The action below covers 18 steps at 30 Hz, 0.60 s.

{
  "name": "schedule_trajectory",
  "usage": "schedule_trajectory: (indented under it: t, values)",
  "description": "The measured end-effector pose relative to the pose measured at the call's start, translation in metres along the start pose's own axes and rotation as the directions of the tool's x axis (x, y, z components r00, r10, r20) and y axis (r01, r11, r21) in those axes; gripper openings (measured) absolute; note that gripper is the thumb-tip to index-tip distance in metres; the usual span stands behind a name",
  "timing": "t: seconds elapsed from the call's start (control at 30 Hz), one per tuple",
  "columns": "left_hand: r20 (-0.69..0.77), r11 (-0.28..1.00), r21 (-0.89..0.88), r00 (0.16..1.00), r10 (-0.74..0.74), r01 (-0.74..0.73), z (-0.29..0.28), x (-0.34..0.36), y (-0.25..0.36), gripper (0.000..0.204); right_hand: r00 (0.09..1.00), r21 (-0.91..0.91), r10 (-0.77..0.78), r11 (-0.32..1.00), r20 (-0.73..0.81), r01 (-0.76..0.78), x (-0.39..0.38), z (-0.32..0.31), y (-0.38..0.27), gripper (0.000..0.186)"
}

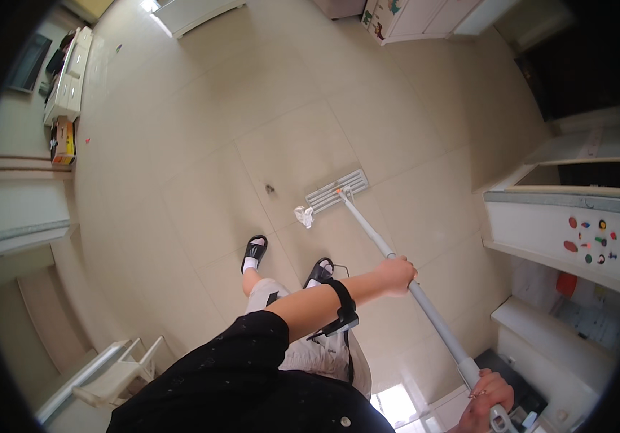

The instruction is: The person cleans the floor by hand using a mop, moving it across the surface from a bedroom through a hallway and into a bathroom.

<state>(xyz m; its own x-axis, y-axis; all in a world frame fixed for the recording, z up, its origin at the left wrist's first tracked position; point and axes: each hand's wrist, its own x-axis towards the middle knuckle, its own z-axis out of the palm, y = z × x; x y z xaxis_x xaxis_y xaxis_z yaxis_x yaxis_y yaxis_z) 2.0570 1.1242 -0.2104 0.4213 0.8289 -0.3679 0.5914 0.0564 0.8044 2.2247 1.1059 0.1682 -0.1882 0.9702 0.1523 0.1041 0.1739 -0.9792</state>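
A flat mop lies across the view, its grey ribbed head [336, 191] down on the tiled floor. Its long grey pole [436, 317] slants from there to the lower right. Partway along the pole, my left hand [396, 276] is wrapped round it, the arm reaching across my body. Near the pole's top end my right hand [492, 393] grips it too. A crumpled white tissue or cloth [304, 216] touches or lies right beside the head's left end. Farther left on the floor is a small dark clump of dirt [270, 189].
My feet in black slippers [254, 249] stand just left of the pole. A white chair [119, 379] is at the lower left. Along the left wall are a white cabinet [68, 83] and a cardboard box [63, 141]. At right stands a white panel with colourful magnets [541, 234].
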Motion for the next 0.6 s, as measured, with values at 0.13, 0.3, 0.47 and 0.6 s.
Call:
schedule_trajectory:
  t: [0.13,0.3,0.47,0.6]
  values:
    - [-0.139,0.999,0.034,0.990,0.018,-0.013,-0.055,-0.053,0.052,0.032,0.943,0.382,-0.259,0.909,0.210,0.165,0.026,-0.055,-0.012,0.024]
    - [-0.550,0.986,-0.053,0.820,-0.159,0.156,-0.089,-0.136,-0.049,0.027,0.834,0.373,-0.236,0.927,0.499,0.039,0.056,0.022,0.026,0.020]
    - [-0.729,0.959,-0.010,0.654,-0.201,0.283,-0.069,-0.208,-0.221,0.033,0.656,0.254,-0.122,0.961,0.745,-0.111,0.013,0.138,0.084,0.019]
    - [-0.713,0.975,-0.009,0.682,-0.162,0.223,-0.041,-0.164,-0.225,0.041,0.740,0.139,-0.026,0.986,0.672,-0.091,0.013,0.108,0.086,0.018]
